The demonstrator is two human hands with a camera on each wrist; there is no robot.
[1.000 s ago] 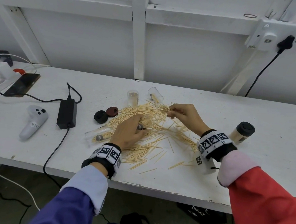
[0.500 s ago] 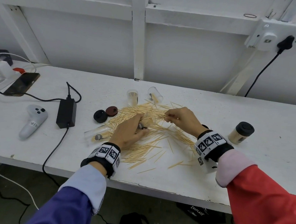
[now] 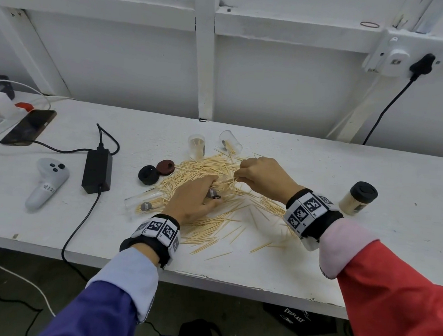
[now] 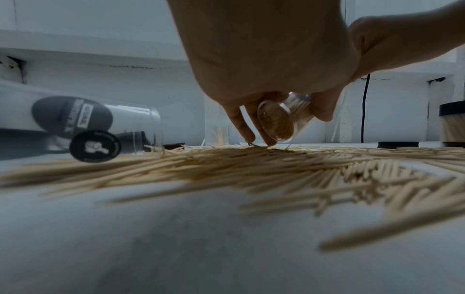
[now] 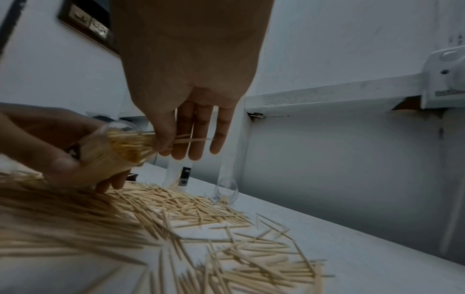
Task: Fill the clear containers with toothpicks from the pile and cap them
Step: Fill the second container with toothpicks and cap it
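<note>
Over the pile (image 3: 208, 193) on the bench (image 3: 365, 269): left hand (image 3: 194, 200) grips a tilted container (image 4: 284, 119); right hand (image 3: 264, 174) pinches toothpicks (image 5: 176, 139) at its mouth. Step: filling. Next, judged: feed them in, then cap.

"EVERLAST" stands on the black bag (image 3: 299, 320) under the table.

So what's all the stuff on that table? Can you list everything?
Toothpick pile: many, pale wood, table centre.
Open containers: four, clear; upright, tipped, lying left, one in left hand.
Capped container: one, black cap, right.
Loose caps: two, black, dark red.
Controller: one, white, left.
Power adapter: one, black.
Phone: one, dark, far left.
Table: white.
Left hand: grips container.
Right hand: pinches toothpicks.
</note>
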